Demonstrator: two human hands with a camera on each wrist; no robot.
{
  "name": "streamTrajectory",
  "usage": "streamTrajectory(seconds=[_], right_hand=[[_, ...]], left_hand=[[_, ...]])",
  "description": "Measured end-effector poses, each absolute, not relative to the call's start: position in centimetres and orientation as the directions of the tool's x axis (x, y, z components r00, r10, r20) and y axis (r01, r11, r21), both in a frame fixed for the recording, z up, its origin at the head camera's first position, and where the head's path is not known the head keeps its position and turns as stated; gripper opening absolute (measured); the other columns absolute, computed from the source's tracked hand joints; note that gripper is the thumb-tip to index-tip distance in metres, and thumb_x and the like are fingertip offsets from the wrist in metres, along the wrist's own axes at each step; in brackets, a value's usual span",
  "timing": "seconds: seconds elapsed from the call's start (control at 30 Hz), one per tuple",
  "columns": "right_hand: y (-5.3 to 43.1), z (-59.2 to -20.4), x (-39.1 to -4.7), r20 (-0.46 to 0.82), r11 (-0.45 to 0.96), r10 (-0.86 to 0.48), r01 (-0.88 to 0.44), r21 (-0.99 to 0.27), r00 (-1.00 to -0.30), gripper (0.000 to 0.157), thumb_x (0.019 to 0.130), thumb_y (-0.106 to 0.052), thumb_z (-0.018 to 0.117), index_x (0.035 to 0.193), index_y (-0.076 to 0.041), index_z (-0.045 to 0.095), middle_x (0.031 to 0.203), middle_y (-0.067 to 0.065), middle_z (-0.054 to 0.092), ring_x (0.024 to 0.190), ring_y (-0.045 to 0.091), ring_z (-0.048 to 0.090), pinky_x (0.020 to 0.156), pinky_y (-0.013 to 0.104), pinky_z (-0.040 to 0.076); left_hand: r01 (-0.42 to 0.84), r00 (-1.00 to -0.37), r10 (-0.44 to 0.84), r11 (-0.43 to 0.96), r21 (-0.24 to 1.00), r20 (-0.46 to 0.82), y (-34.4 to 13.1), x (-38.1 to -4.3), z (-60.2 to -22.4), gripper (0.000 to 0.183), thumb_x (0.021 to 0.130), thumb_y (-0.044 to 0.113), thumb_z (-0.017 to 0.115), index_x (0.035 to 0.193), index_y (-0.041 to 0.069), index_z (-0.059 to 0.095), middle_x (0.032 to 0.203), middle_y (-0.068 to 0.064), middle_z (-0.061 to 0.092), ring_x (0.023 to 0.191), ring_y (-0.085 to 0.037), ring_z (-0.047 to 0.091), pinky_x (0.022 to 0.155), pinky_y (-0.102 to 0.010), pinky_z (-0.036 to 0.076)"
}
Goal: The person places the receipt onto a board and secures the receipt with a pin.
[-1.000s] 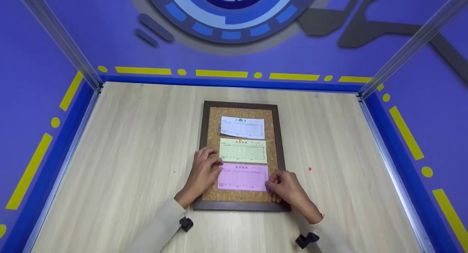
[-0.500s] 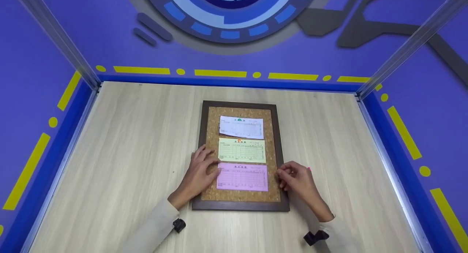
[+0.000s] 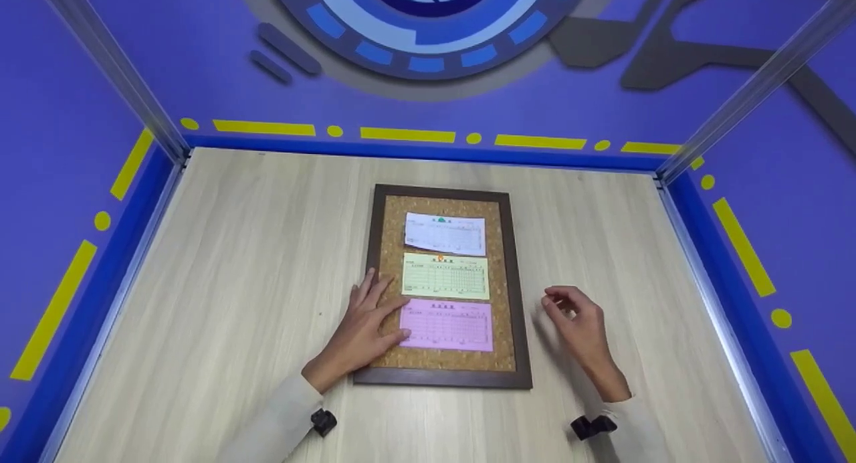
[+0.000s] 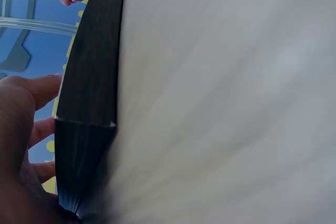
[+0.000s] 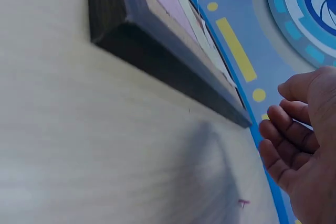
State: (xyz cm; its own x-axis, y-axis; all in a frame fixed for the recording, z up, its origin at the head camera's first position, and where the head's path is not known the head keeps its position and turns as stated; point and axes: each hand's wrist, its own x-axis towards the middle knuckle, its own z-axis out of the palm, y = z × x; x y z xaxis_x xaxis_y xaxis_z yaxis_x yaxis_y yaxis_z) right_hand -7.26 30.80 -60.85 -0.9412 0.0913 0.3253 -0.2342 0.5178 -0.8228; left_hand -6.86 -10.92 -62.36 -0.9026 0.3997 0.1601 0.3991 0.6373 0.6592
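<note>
A framed cork board point(image 3: 445, 359) lies on the table with three printed paper slips on it, one above another. My left hand point(image 3: 361, 322) rests over its left side, fingers spread, with thumb and index fingertip on the left edge of the pink slip point(image 3: 447, 326). Above the pink slip are a pale green slip point(image 3: 446, 276) with an orange pin point(image 3: 440, 257) and a white slip point(image 3: 445, 233) with a green pin point(image 3: 441, 219). My right hand point(image 3: 580, 322) hovers right of the frame, fingers loosely bent and holding nothing. A pink push pin point(image 5: 243, 202) lies on the table below it, hidden in the head view.
The light wood table point(image 3: 254, 249) extends around the board. Blue-purple panels point(image 3: 167, 55) with yellow markings stand at the back and both sides, joined by metal corner posts point(image 3: 756, 81).
My right hand has left the pink slip's right edge and moved right, off the board and over the pink pin. My left hand's fingers have spread, its thumb lower on the slip.
</note>
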Motion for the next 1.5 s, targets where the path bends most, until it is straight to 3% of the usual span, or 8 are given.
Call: streamTrajectory(seconds=[0.13,0.33,0.5,0.9,1.5], right_hand=[[32.0,-61.5,-7.2,0.376,0.536,0.098,-0.270,-0.800,-0.921,0.020,0.091,0.015,0.080,0.111,0.009,0.077,0.106,0.021,0.077,0.093,0.022,0.070,0.086,0.019,0.054],[34.2,-62.3,-7.1,0.413,0.569,0.075,-0.301,-0.765,-0.908,0.025,0.089,0.011,0.084,0.113,0.009,0.077,0.117,0.020,0.074,0.114,0.010,0.060,0.099,0.015,0.044],[35.9,-62.8,-7.0,0.389,0.589,0.070,-0.277,-0.760,-0.919,0.027,0.089,0.009,0.085,0.114,0.010,0.077,0.121,0.023,0.071,0.123,0.007,0.052,0.106,0.011,0.036],[37.0,-64.3,-6.2,0.289,0.625,0.084,-0.176,-0.760,-0.954,0.022,0.089,0.007,0.086,0.110,0.007,0.078,0.123,0.023,0.070,0.124,0.027,0.053,0.106,0.006,0.033],[36.4,-65.3,-6.4,0.285,0.638,0.190,-0.103,-0.763,-0.939,0.009,0.093,0.005,0.083,0.100,0.002,0.080,0.121,0.016,0.071,0.124,0.023,0.055,0.105,0.019,0.034]], left_hand=[[0.424,-0.889,0.429,0.646,0.635,0.158,-11.1,-6.7,-62.5,0.063,0.095,0.040,0.086,0.150,0.015,0.069,0.177,-0.022,0.032,0.168,-0.051,0.005,0.129,-0.077,0.010],[0.437,-0.881,0.452,0.662,0.609,0.141,-11.3,-6.6,-62.6,0.071,0.093,0.047,0.085,0.154,0.018,0.066,0.180,-0.020,0.026,0.168,-0.049,0.001,0.131,-0.073,0.008],[0.425,-0.882,0.458,0.677,0.601,0.109,-11.3,-6.5,-62.5,0.071,0.094,0.048,0.084,0.156,0.019,0.064,0.182,-0.018,0.022,0.169,-0.047,-0.002,0.132,-0.070,0.006],[0.422,-0.882,0.460,0.664,0.618,0.108,-11.3,-6.5,-62.6,0.073,0.093,0.046,0.083,0.157,0.018,0.063,0.182,-0.018,0.021,0.169,-0.047,-0.004,0.132,-0.071,0.003],[0.412,-0.879,0.468,0.651,0.638,0.091,-11.4,-6.6,-62.5,0.076,0.095,0.051,0.081,0.160,0.017,0.060,0.182,-0.019,0.020,0.169,-0.048,-0.005,0.132,-0.072,0.002]])
